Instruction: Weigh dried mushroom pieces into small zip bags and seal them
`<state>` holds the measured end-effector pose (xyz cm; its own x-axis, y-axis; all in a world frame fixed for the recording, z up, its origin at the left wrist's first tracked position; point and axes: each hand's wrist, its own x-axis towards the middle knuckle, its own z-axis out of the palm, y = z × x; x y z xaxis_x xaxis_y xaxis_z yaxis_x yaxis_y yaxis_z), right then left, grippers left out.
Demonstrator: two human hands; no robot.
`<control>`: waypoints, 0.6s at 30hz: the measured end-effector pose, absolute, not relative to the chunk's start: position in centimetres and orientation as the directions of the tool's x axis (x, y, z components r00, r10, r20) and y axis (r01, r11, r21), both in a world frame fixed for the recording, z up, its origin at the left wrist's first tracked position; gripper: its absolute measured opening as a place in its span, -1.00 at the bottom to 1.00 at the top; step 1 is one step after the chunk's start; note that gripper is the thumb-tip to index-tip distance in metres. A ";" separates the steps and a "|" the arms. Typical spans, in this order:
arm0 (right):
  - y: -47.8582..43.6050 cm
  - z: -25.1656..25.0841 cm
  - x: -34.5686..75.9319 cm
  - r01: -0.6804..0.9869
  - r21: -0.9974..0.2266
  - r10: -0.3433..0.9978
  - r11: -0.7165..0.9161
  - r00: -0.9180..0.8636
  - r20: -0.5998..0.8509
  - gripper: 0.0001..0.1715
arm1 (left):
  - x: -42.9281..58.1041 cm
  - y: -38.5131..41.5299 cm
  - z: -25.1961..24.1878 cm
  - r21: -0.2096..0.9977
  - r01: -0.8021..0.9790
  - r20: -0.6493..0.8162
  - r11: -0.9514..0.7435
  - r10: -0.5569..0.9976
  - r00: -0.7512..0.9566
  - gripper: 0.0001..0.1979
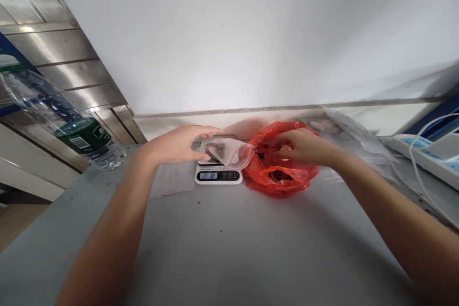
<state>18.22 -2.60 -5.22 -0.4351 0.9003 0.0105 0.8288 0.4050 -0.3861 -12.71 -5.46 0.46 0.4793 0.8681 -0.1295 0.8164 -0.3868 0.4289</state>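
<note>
A small clear zip bag (233, 152) with dark pieces inside lies on a white digital kitchen scale (236, 179), whose display is lit. My left hand (179, 144) is open at the left of the scale, thumb and fingers apart around the closed end of the zip bag; whether the thumb touches it I cannot tell. To the right, a red plastic bag (279, 189) stands with its mouth spread, dark brown pieces showing inside. My right hand (296, 146) reaches into that mouth with fingers curled together; what they hold is hidden.
Flat clear plastic bags (172, 179) lie left of the scale, and more clear plastic bags (362, 148) lie behind my right forearm. A large water bottle (86, 136) stands at the left edge of the grey table (222, 244). A white device with a cable (412, 153) is far right.
</note>
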 end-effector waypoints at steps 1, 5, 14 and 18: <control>-2.6 -5.1 18.2 0.835 -0.382 0.904 0.397 -0.427 0.005 -0.76 | -12.7 -5.5 0.5 0.425 0.821 -0.135 -0.381 0.870 0.474 -0.31; -2.8 -4.5 18.3 0.849 -0.358 0.907 0.390 -0.422 -0.012 -0.79 | -12.8 -5.5 0.4 0.413 0.823 -0.130 -0.389 0.870 0.476 -0.34; -2.8 -3.8 18.6 0.806 -0.359 0.871 0.471 -0.489 0.044 -0.85 | -13.0 -5.2 0.1 0.427 0.817 -0.143 -0.387 0.863 0.484 -0.31; -2.7 -3.7 18.6 0.772 -0.408 0.847 0.488 -0.531 0.007 -0.83 | -12.9 -5.1 -0.1 0.426 0.804 -0.143 -0.415 0.846 0.513 -0.31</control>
<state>18.62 -2.73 -3.75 -0.5315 0.8470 0.0066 0.7720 0.4876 -0.4078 -12.89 -5.13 -0.13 0.5130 0.8465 -0.1425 0.8036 -0.4153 0.4263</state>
